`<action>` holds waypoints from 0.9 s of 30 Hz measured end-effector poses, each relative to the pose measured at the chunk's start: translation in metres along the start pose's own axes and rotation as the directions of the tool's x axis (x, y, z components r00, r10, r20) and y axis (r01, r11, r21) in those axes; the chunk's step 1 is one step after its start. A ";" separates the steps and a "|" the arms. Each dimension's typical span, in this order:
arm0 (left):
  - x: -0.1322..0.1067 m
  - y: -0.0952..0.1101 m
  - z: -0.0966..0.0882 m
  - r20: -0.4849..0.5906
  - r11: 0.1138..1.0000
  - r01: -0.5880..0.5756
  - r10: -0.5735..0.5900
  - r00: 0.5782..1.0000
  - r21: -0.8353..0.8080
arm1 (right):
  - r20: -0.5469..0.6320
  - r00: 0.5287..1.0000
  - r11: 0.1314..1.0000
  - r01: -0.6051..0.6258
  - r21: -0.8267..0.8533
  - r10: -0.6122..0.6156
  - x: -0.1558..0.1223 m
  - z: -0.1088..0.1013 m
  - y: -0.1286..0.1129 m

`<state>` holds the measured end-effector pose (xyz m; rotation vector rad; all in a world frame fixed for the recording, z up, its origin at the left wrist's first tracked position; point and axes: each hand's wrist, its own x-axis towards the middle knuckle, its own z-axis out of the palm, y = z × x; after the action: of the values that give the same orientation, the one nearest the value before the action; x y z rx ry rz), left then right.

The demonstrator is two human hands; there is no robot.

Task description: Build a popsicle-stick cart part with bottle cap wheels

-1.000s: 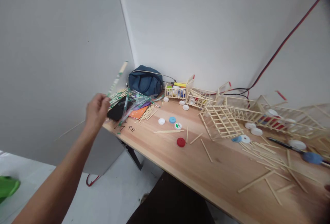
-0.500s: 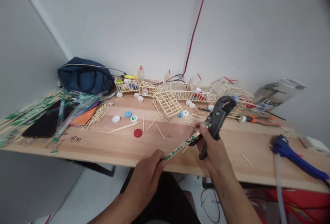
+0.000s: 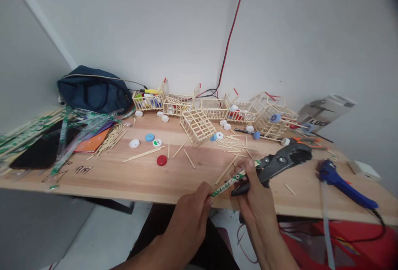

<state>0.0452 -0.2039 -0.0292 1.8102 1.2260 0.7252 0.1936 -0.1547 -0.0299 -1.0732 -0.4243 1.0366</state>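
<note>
My left hand [image 3: 194, 210] is closed on the lower end of a chopstick packet [image 3: 228, 184], a thin wrapper with green and white print. Fingers of my right hand [image 3: 256, 195] pinch the upper end of this packet. The same hand wraps around a black hand cutter [image 3: 280, 161], whose head points to the right over the table. Behind my hands lie short cut sticks [image 3: 228, 169]. A small lattice basket of sticks [image 3: 199, 127] sits tilted near the middle. Bottle caps, a red one [image 3: 161, 160] and a blue one [image 3: 149, 137] among them, lie to the left.
Several stick-built carts [image 3: 239, 111] line the wall. A blue hot glue gun [image 3: 345, 185] and a white box [image 3: 363, 170] lie at right. At left are a dark blue bag [image 3: 93, 89], a black phone-like slab [image 3: 39, 149] and more wrapped chopsticks [image 3: 18, 143].
The cutter has swung down, from pointing up to pointing right. My hands have moved slightly closer together, still on the packet. The view has shifted a little.
</note>
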 end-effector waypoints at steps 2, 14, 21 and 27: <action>0.003 0.001 0.002 -0.018 1.000 -0.007 0.007 1.000 -0.024 | -0.041 0.996 0.996 -0.083 0.024 0.084 -0.007 0.001 0.005; 0.009 -0.007 -0.014 -0.040 0.999 0.011 -0.013 0.999 -0.053 | 0.207 0.978 0.993 0.001 0.118 -0.025 0.002 -0.003 -0.001; 0.006 -0.012 -0.021 0.042 0.999 0.011 -0.013 0.999 0.039 | 0.126 0.989 0.992 0.087 -0.092 -0.075 0.016 -0.013 -0.013; -0.008 -0.025 -0.040 0.080 0.992 0.039 -0.049 0.996 0.123 | -0.073 0.959 0.960 0.271 -0.066 -0.275 0.041 -0.047 -0.034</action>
<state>-0.0018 -0.1937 -0.0306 1.8865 1.2749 0.5554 0.2644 -0.1466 -0.0288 -1.0680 -0.5219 0.7372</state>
